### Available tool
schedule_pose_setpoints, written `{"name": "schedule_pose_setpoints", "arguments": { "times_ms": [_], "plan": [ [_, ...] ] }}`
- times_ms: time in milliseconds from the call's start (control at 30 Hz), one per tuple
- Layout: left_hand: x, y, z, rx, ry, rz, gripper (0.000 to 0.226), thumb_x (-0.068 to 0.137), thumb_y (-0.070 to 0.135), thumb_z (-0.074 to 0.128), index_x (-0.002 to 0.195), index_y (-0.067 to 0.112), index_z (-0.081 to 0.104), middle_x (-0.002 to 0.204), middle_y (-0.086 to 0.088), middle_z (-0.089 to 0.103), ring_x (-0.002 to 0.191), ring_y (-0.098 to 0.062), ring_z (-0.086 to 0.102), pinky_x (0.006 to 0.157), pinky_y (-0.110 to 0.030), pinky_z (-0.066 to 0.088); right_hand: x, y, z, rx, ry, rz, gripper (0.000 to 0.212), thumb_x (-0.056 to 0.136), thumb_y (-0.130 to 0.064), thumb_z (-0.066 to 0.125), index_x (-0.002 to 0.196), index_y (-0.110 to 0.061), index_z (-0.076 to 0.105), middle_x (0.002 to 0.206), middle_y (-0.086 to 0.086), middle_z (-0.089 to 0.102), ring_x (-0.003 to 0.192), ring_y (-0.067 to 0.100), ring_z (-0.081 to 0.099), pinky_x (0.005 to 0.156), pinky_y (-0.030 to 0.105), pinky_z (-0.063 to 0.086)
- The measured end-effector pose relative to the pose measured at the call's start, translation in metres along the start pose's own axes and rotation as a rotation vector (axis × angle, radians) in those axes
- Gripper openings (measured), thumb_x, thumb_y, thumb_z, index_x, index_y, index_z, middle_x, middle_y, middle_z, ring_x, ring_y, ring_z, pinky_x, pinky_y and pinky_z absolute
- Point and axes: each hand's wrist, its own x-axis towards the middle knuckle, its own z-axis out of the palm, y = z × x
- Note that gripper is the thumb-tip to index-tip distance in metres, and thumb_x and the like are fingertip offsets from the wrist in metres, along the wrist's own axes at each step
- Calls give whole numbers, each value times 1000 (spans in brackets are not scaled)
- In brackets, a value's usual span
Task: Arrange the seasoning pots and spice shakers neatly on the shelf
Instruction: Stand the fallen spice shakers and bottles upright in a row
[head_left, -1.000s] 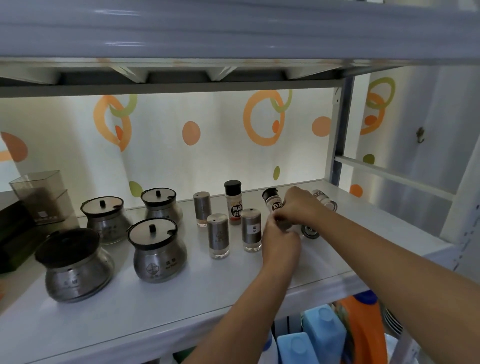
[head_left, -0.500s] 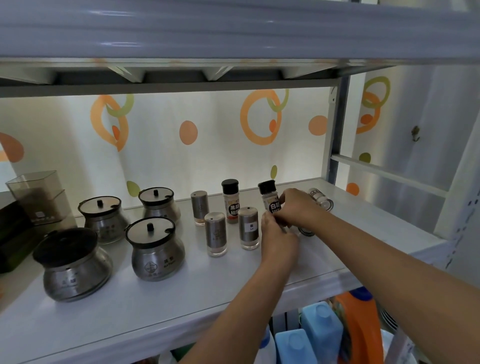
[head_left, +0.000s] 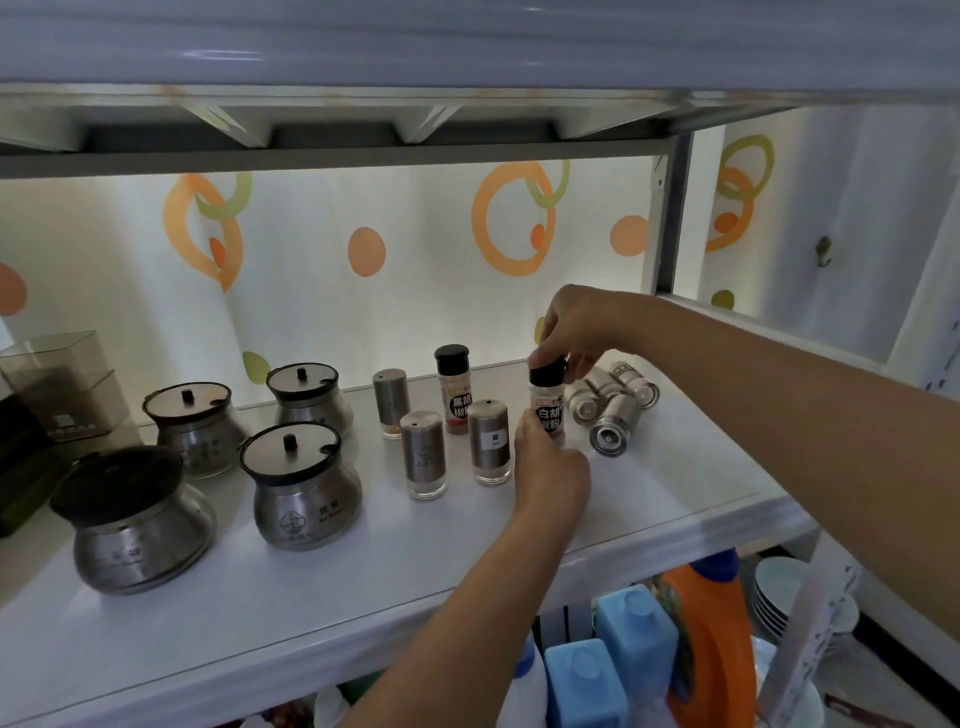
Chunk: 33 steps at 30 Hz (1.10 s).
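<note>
Right hand (head_left: 582, 327): fingers (head_left: 543, 354) curled over the black cap, pinching the pepper bottle (head_left: 548, 410) from above.
Left hand (head_left: 550, 467): gripping the same bottle low, hiding its base.
Bottle: upright, just right of the standing shakers (head_left: 488, 441).
Shelf (head_left: 363, 571): smooth, glossy white.
Far right: toppled shakers (head_left: 613, 410), brushed steel.
Left: squat steel pots (head_left: 301, 488).

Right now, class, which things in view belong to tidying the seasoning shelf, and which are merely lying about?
Job: seasoning pots, upright steel shakers, toppled shakers, black-pepper bottle, white-pepper bottle held by right hand and left hand.
Lying about: clear box, blue bottles, orange jug, stacked plates.
</note>
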Motion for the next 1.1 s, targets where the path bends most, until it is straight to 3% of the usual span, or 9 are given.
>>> {"name": "schedule_pose_setpoints", "arguments": {
  "times_ms": [100, 233, 333, 533, 733, 833, 900, 1000, 1100],
  "plan": [
    [0, 1, -1, 14, 0, -1, 57, 76, -5, 39, 129, 11, 48, 123, -11, 56, 109, -24, 54, 94, -30, 43, 4, -2, 0, 5, -21, -13, 29, 84, -7, 75, 102, 13, 66, 96, 26, 71, 82, 37, 74, 78, 42, 61],
    [2, -1, 0, 63, -10, -19, 79, 62, 11, 36, 142, 10, 36, 144, -16, 44, 133, -33, 41, 112, -46, 36, 10, 1, -3, 11, -66, -36, 23, 84, -2, 72, 104, 10, 69, 100, 22, 72, 81, 34, 75, 81, 41, 61],
    [2, 1, 0, 80, -28, -27, 74, 73, 1, 40, 146, 11, 32, 150, -14, 38, 139, -31, 35, 115, -43, 32, 11, 4, -5, 30, -93, -48, 20, 84, -2, 71, 102, 8, 70, 97, 20, 73, 81, 33, 75, 82, 39, 60],
    [0, 1, 0, 82, -13, -4, 72, 75, -4, 40, 145, 11, 33, 148, -14, 39, 137, -31, 38, 114, -44, 34, 10, 6, -2, 50, -71, -54, 20, 84, -2, 72, 100, 10, 70, 95, 21, 73, 80, 33, 75, 77, 36, 62],
    [-1, -1, 1, 59, 24, 21, 75, 62, 10, 37, 136, 8, 41, 139, -19, 47, 130, -37, 43, 109, -50, 38, 7, 5, 0, 73, -49, -38, 20, 85, -1, 71, 100, 11, 69, 95, 22, 73, 78, 33, 75, 74, 34, 62],
    [-7, 5, 0, 81, 14, 36, 61, 71, -1, 41, 132, 8, 45, 131, -16, 53, 121, -33, 51, 105, -38, 43, 5, 4, 0, 70, -45, -35, 21, 85, -2, 72, 101, 11, 68, 97, 23, 72, 77, 33, 75, 74, 34, 62],
    [-15, 7, -1, 108, -5, 61, 62, 77, -4, 45, 137, 10, 43, 137, -12, 49, 126, -29, 48, 107, -37, 41, 2, 4, -2, 76, -62, -33, 23, 84, -3, 72, 103, 10, 68, 100, 24, 72, 77, 32, 75, 69, 32, 62],
    [-31, 5, 3, 119, -21, 123, 68, 83, 0, 51, 146, 20, 35, 148, 0, 41, 135, -19, 41, 112, -35, 37, -6, 8, -14, 123, -71, -48, 30, 86, -11, 73, 110, 5, 66, 108, 22, 68, 80, 33, 75, 69, 32, 62],
    [-38, 8, 9, 217, -12, 262, 58, 88, 5, 53, 142, 23, 43, 142, 2, 47, 124, -16, 51, 103, -31, 45, -13, 24, -30, 155, 20, -18, 34, 90, -20, 70, 113, 4, 63, 105, 21, 66, 77, 32, 73, 63, 31, 60]
  ]
}}
